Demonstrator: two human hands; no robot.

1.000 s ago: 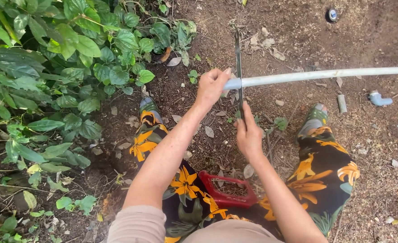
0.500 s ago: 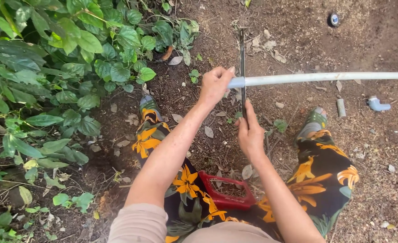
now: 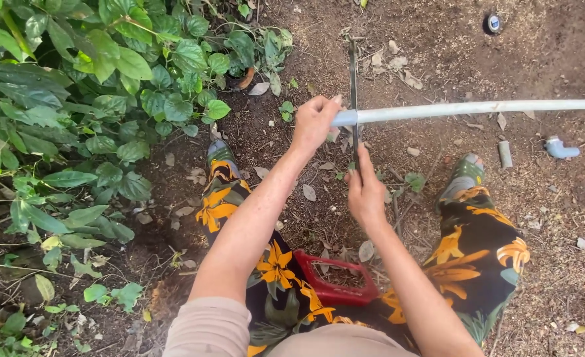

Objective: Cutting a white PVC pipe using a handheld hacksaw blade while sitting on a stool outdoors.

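Left hand (image 3: 313,122) closed around end of grey pipe (image 3: 477,108); right hand (image 3: 365,192) gripping hacksaw blade (image 3: 353,86) across pipe.

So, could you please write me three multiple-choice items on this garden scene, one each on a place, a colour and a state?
1. Where is the leafy plant?
A. On the person's left
B. On the person's right
C. Under the pipe

2. What colour is the container between the legs?
A. Blue
B. Red
C. White

3. How is the left hand placed?
A. Flat on soil
B. Closed on the pipe end
C. Inside the container

Key: 1 A, foliage fills the left side; 2 B, its rim is red; 3 B, the fingers wrap the pipe end while the right hand holds the saw blade.
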